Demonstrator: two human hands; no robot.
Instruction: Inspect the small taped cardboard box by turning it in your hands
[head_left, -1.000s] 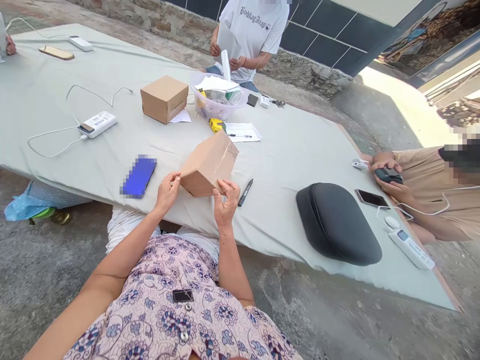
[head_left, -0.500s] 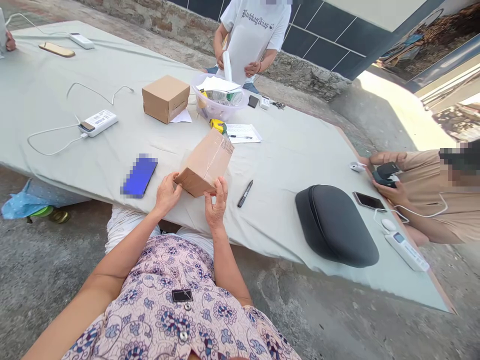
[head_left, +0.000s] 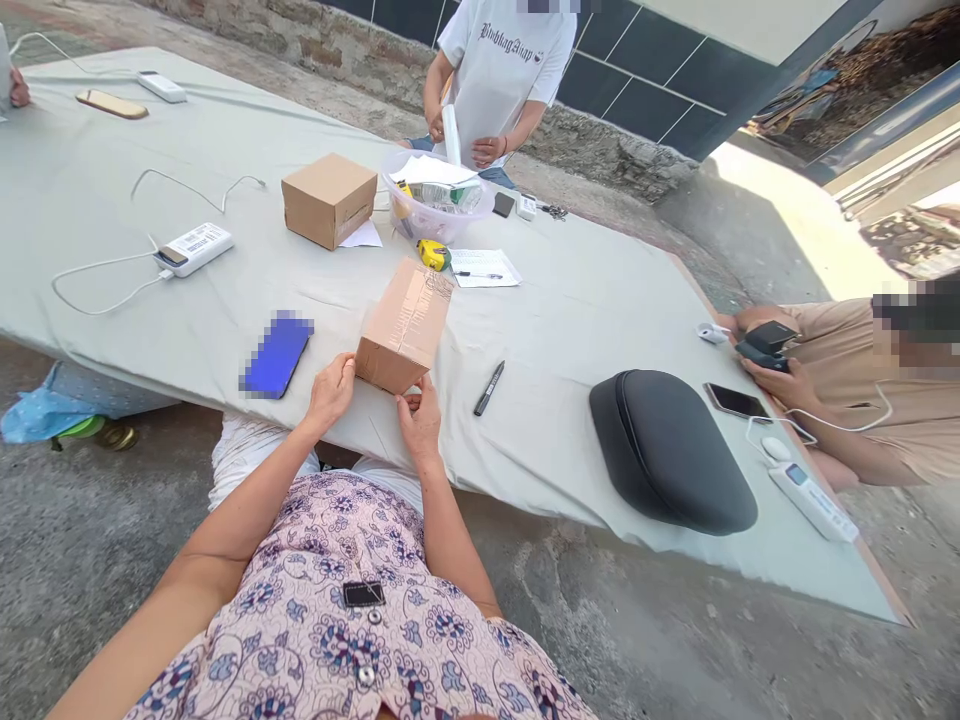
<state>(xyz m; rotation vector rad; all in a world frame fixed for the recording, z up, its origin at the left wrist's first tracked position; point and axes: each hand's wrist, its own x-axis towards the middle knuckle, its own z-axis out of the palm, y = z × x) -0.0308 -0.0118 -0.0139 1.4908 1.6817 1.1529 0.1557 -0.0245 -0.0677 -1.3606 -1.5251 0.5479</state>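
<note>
A taped cardboard box (head_left: 406,325) rests on the cloth-covered table (head_left: 525,330) in front of me. My left hand (head_left: 334,390) grips its near left corner, fingers closed against the side. At the near right corner, my right hand (head_left: 421,412) holds the lower edge between thumb and fingers. Left of the box lies a phone (head_left: 276,355) with a blurred blue screen. A black marker (head_left: 490,388) is to the right of it. Just beyond the box are a yellow tape measure (head_left: 433,254) and a written sheet (head_left: 486,268) with a pen on it.
Farther back stand another cardboard box (head_left: 330,200) and a filled plastic basin (head_left: 435,215). A black case (head_left: 673,452) sits at right, near a phone (head_left: 736,402) and power bank (head_left: 812,500). Another power bank (head_left: 195,248) with cable lies left. People sit across and at right.
The taped box has turned and tipped down onto the table, shifting slightly left. My right hand has moved lower and left along its near side; my left hand has shifted slightly.
</note>
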